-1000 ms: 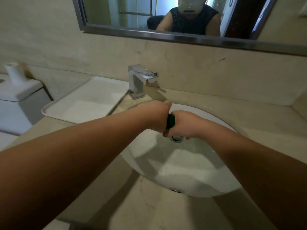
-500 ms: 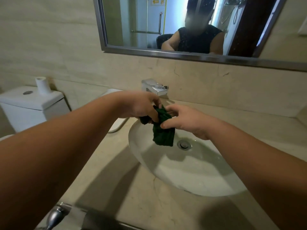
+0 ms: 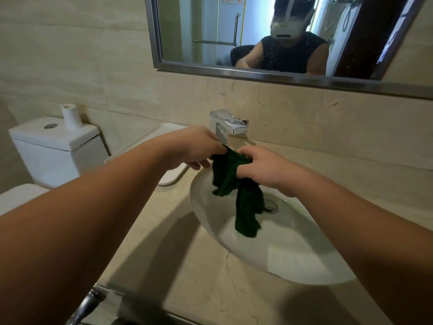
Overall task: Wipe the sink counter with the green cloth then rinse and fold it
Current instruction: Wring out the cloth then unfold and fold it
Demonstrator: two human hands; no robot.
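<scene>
A dark green cloth [image 3: 243, 198] hangs crumpled over the white oval sink basin [image 3: 293, 252]. My left hand [image 3: 199, 148] pinches its upper left edge. My right hand [image 3: 262, 167] grips the upper right part, with two folds of cloth drooping below it toward the drain [image 3: 270, 205]. Both hands are held above the back of the basin, just in front of the chrome faucet [image 3: 228, 125]. No water runs from the faucet. The beige stone counter [image 3: 178, 266] surrounds the basin.
A white tray [image 3: 171, 177] lies on the counter left of the basin. Farther left stands a white toilet tank [image 3: 56, 146] with a paper roll [image 3: 70, 116] on top. A mirror [image 3: 269, 36] hangs above. A chrome handle [image 3: 86, 303] juts out at the counter's front edge.
The cloth was squeezed tight between both fists low over the drain. Since then my hands have lifted and parted, and the cloth has opened out and hangs longer.
</scene>
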